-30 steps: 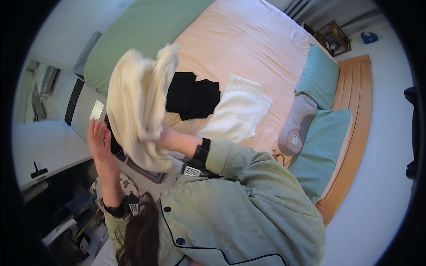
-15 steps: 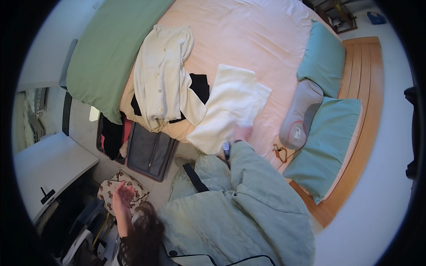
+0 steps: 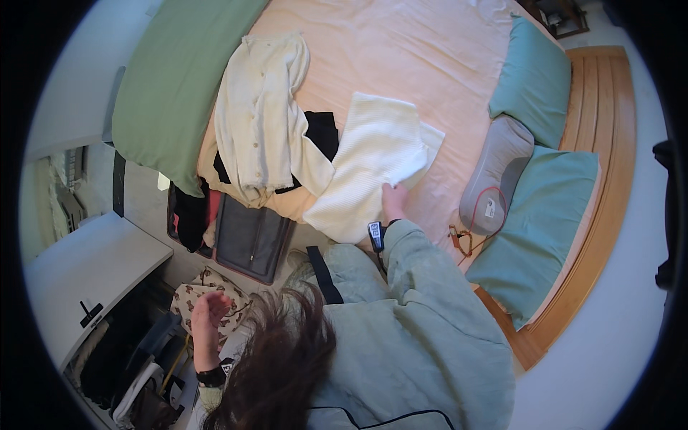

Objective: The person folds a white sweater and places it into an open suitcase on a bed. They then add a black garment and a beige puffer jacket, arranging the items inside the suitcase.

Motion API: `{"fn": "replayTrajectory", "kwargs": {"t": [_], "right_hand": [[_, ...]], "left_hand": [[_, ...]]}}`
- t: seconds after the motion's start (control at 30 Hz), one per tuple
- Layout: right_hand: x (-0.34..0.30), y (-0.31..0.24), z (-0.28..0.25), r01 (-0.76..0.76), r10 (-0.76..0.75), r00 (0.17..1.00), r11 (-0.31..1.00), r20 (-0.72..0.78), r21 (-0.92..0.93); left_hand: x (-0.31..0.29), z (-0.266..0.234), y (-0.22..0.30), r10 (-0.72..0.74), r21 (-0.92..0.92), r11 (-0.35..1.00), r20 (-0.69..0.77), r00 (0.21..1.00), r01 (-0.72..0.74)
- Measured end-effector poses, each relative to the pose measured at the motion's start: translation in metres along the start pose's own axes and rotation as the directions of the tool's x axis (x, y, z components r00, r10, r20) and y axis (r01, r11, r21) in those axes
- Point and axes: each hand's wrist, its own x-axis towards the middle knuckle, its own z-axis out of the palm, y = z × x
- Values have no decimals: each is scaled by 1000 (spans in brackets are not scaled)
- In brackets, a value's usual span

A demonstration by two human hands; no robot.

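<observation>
A white ribbed knit garment [image 3: 369, 154] lies spread at the bed's near edge, its lower part hanging toward my legs. My right hand [image 3: 394, 201] is closed on its right edge, thumb and fingertips against the fabric. Off to the left, my left hand [image 3: 208, 315] is raised over a patterned cloth bag [image 3: 233, 304], fingers stretched out and nothing in them. Left of the knit garment lies a cream buttoned cardigan [image 3: 251, 122], one sleeve reaching to the white knit. Black cloth [image 3: 322, 135] shows from under the cardigan.
An open suitcase [image 3: 252, 240] with dark and red clothes sits on the floor beside the bed. A green cover [image 3: 175, 86] lies across the bed's left end. Teal pillows [image 3: 541, 229] and a grey pillow [image 3: 494, 172] rest by the wooden headboard [image 3: 605, 143]. A white cabinet [image 3: 93, 265] stands at left.
My right hand has moved a little up along the white knit's edge and now pinches it. My left hand stays raised, its fingers straighter. Hair has swung into the lower middle of the view.
</observation>
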Motion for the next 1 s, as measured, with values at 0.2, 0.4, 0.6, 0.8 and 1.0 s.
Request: {"fn": "replayTrajectory", "kwargs": {"t": [0.2, 0.4, 0.6, 0.8, 1.0], "right_hand": [[-117, -142, -16, 395, -634, 670, 745, 386, 537], [-219, -238, -65, 348, -803, 193, 593, 563, 726], [-212, -280, -108, 337, -896, 94, 439, 434, 833], [-204, -288, -112, 702, -840, -53, 353, 540, 619], [-244, -312, -39, 640, -802, -186, 340, 568, 689]], "left_hand": [[27, 41, 29, -1, 136, 990, 176, 984, -24], [51, 131, 64, 361, 113, 875, 496, 790, -472], [48, 122, 110, 410, -18, 909, 235, 881, -417], [6, 76, 131, 468, -453, 846, 375, 800, -283], [-32, 39, 140, 618, -658, 712, 420, 664, -247]]}}
